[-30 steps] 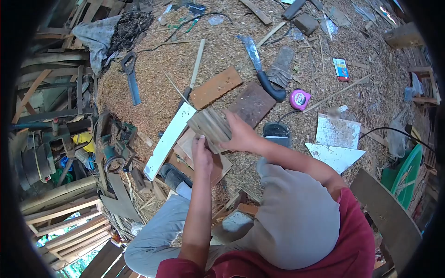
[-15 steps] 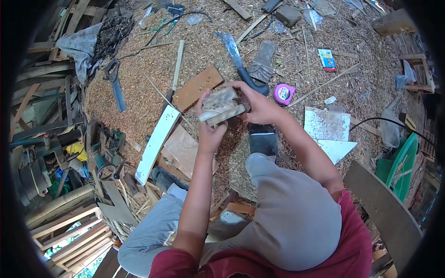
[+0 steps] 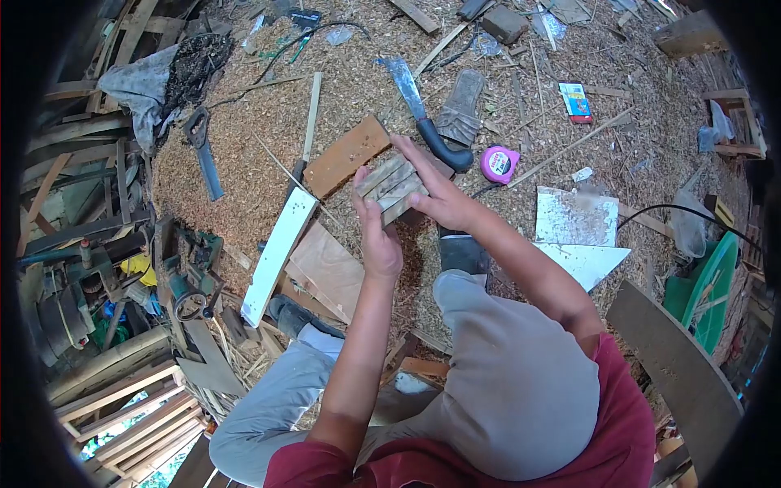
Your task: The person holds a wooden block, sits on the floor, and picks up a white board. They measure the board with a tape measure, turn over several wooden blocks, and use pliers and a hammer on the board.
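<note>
Between my two hands is a weathered wooden block point(image 3: 394, 185) with lengthwise strips or grooves on its upper face. My left hand point(image 3: 379, 242) grips its left side, thumb at the near edge. On the opposite side, my right hand point(image 3: 443, 195) holds it with the thumb near the close corner and the fingers along the far edge. The block's underside is hidden. Just beyond lies a brown board point(image 3: 346, 156) on the shavings. A large knife with a dark curved handle point(image 3: 443, 146) rests past my right hand, beside a pink tape measure point(image 3: 498, 164).
A white board point(image 3: 278, 256) and a plywood piece point(image 3: 325, 264) lie left of my hands. Farther left are a handsaw point(image 3: 203, 154) and a vise-like machine point(image 3: 189, 297). White panels point(image 3: 576, 218) and a green basin point(image 3: 704, 285) are on the right.
The block has been turned in my hands, so its strip-lined face now shows upward. My right hand's thumb has come over to the near side; the surroundings look unchanged.
</note>
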{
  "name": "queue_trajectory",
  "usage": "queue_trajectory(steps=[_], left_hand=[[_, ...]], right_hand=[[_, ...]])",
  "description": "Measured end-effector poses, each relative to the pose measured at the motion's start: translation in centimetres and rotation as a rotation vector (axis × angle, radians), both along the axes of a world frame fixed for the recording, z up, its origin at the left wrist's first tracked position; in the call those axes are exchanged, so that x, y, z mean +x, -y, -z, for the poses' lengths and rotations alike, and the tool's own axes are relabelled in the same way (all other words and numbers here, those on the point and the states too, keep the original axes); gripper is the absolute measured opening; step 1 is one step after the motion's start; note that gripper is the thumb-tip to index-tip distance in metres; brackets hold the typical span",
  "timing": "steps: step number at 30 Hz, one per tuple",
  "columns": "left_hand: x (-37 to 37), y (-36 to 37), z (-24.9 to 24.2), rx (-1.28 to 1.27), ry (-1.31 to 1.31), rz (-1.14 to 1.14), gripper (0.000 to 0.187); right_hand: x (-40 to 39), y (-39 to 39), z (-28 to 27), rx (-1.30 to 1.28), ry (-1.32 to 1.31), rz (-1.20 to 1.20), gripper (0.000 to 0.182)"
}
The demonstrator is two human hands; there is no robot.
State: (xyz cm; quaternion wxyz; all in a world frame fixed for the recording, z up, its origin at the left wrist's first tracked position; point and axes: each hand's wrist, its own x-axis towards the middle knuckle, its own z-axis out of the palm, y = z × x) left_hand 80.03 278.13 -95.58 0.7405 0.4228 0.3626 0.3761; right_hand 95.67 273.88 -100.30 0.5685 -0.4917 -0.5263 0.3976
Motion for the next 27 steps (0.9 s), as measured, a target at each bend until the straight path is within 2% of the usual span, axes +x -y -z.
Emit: queue_trajectory(steps=[8, 11, 14, 17, 20, 24, 27], left_hand=[[0.0, 0.7, -1.5, 0.069, -0.043, -0.014, 0.052], [0.2, 0.6, -2.0, 0.100, -0.087, -0.011, 0.052], [0.3, 0.4, -0.1, 0.075, -0.100, -0.025, 0.053], [0.6, 0.0, 1.0, -0.036, -0.002, 0.065, 0.059], [0.8, 0.1, 0.3, -0.086, 0.008, 0.046, 0.059], [0.4, 0.5, 0.8, -0.043, -0.009, 0.040, 0.060], [0.7, 0.3, 1.3, -0.039, 0.003, 0.036, 0.060]], right_hand=[[-0.4, 1.1, -2.0, -0.018, 0.000, 0.018, 0.089], [-0.4, 1.2, -2.8, 0.035, -0.002, 0.056, 0.092], [-0.4, 0.9, -1.5, 0.003, 0.014, 0.060, 0.098], [-0.3, 0.3, 0.7, 0.012, -0.074, 0.113, 0.102], [-0.2, 0.4, 0.8, 0.014, -0.113, 0.094, 0.104], [-0.1, 0.6, 1.4, 0.035, -0.086, 0.076, 0.105], [0.2, 0.5, 1.7, 0.048, -0.029, 0.075, 0.114]])
